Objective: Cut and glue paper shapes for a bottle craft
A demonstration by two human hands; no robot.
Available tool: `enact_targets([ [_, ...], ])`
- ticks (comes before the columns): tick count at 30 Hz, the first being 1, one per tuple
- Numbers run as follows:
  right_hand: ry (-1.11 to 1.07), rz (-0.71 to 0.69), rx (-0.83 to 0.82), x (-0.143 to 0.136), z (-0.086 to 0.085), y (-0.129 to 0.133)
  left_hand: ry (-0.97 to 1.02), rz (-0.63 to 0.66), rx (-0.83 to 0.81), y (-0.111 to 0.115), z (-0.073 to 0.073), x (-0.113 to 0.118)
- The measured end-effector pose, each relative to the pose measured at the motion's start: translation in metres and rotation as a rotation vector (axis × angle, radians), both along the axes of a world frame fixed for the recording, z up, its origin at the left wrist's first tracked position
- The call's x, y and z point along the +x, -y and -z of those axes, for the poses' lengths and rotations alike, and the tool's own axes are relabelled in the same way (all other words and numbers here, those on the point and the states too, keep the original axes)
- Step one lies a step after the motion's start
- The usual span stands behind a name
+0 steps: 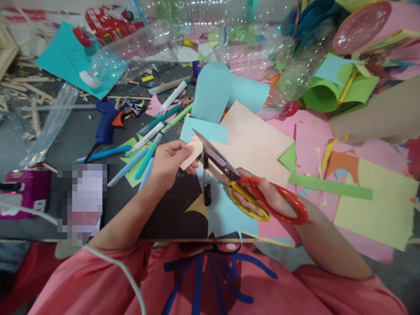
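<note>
Between the thumb and fingers of my left hand (pixel 170 164) is a small cream paper piece (pixel 193 154) with a rounded end. My right hand (pixel 259 192) grips a pair of scissors (pixel 218 159) with one red and one yellow handle. Their blades point up and left, their tips close by the paper piece's rounded edge; whether they touch it I cannot tell. Below the blades lies a black marker (pixel 206 179). A larger cream sheet (pixel 254 142) rests to the right, and light blue paper shapes (pixel 211 92) stand behind my hands.
Several markers (pixel 149 155) lie left of my hands, near a blue glue gun (pixel 106 122). Clear plastic bottles (pixel 131 48) crowd the back. Coloured paper scraps (pixel 331 188) cover the right side. A phone (pixel 85 197) and a white cable (pixel 121 267) are at the left front.
</note>
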State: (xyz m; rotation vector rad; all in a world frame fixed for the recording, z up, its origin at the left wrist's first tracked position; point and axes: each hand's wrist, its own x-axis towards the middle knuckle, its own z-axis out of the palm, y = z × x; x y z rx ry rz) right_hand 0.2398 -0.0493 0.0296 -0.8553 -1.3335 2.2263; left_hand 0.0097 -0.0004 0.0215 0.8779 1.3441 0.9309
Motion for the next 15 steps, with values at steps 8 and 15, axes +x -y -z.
enact_targets([
  [8, 0.006, 0.026, -0.016, -0.0022, -0.0009, 0.0005, -0.001, 0.000, -0.003, 0.0001, -0.0017, -0.0003],
  [15, 0.005, 0.072, -0.005, -0.0025, 0.0031, 0.0005, 0.100, 0.016, 0.019, -0.0010, -0.0004, -0.0014],
])
